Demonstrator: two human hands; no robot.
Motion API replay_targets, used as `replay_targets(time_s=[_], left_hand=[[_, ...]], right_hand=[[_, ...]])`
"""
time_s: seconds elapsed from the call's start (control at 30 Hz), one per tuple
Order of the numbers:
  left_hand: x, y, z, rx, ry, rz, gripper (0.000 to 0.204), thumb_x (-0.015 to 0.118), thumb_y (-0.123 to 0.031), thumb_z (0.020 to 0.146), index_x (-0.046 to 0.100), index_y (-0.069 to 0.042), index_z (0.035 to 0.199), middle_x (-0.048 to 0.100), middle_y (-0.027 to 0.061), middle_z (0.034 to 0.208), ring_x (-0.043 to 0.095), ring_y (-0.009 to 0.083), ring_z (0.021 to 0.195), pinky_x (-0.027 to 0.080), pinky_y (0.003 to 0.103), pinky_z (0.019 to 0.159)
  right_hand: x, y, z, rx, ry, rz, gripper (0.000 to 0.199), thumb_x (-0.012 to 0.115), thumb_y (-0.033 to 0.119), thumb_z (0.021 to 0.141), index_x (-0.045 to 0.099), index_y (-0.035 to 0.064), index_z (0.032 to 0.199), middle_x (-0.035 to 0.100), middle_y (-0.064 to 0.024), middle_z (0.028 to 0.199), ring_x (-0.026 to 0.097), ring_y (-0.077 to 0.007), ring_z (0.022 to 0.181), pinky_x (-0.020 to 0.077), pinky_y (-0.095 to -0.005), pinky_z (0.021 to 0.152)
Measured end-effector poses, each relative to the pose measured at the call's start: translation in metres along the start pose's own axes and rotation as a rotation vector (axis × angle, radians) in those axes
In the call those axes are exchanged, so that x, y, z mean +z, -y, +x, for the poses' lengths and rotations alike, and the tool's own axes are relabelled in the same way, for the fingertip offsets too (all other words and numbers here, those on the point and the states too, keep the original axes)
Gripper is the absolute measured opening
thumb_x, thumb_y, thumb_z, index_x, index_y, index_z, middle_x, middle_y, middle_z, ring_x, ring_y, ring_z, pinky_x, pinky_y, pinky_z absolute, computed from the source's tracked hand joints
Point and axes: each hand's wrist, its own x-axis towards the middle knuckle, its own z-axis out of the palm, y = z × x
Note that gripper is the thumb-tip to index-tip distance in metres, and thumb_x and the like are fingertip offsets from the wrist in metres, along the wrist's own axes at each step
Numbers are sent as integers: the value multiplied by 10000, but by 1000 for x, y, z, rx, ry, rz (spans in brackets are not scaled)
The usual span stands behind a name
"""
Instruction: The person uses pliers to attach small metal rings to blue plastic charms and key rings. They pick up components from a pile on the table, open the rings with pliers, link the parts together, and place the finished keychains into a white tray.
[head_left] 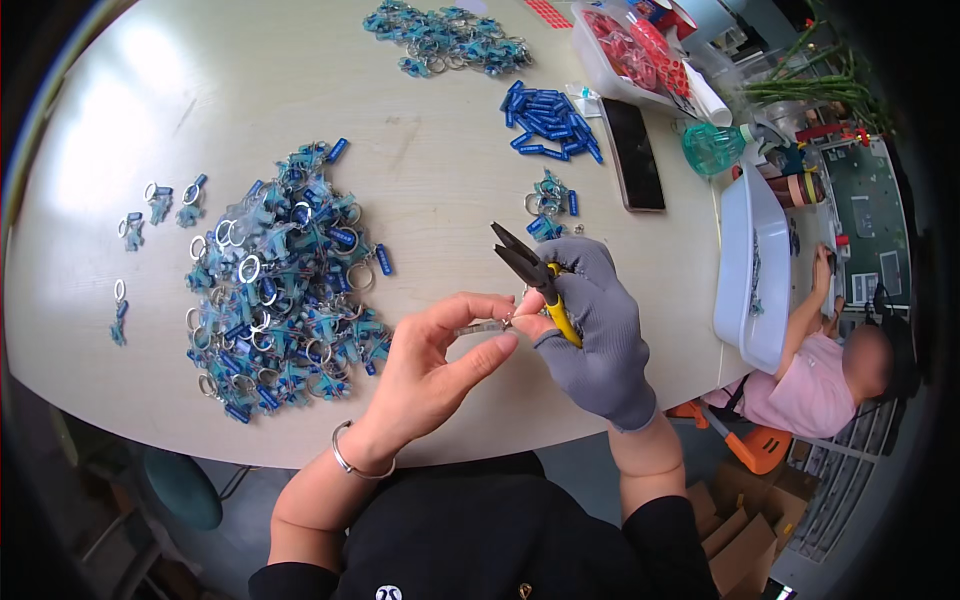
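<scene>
**Small ring pinched between both hands, pliers at the ready**

Your left hand [440, 345] is bare, w/ thumb and fingers closed on a small metal key ring [487, 326], held just above the counter [420, 150] edge in front of you. Your right hand [595, 335], in a grey knit glove, meets the ring at its other side and also grips yellow-handled needle-nose pliers [535, 280], black tips pointing up and away, slightly parted. The ring looks light, stiff, thin and smooth, prob. slippery: pinch it flat across the rim, not by the edge. To your left sits a big pile of blue key chains [285, 285], clear plastic and shiny rings mixed. Blue tube pieces [550, 120] lie further off, beside a black phone [633, 152].
</scene>
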Motion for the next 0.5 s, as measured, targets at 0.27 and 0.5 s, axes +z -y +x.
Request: replay_targets(time_s=[0.27, 0.5], left_hand=[[1, 0, 1, 371, -103, 430, 145, 665, -52, 842, 643, -21, 982, 689, 80, 966, 657, 279, 937, 421, 398, 1007], [4, 2, -1, 288, -56, 393, 169, 660, 14, 820, 606, -15, 978, 664, 125, 1000, 637, 297, 965, 479, 366, 903]], right_hand=[[2, 6, -3, -90, -59, -44, 159, 724, -29, 707, 591, 0, 788, 561, -131, 961, 532, -290, 896, 454, -362, 729], [-1, 5, -8, -94, -41, -122, 159, 717, -12, 719, 598, 2, 825, 561, -131, 963, 528, -304, 899, 455, -377, 738]])
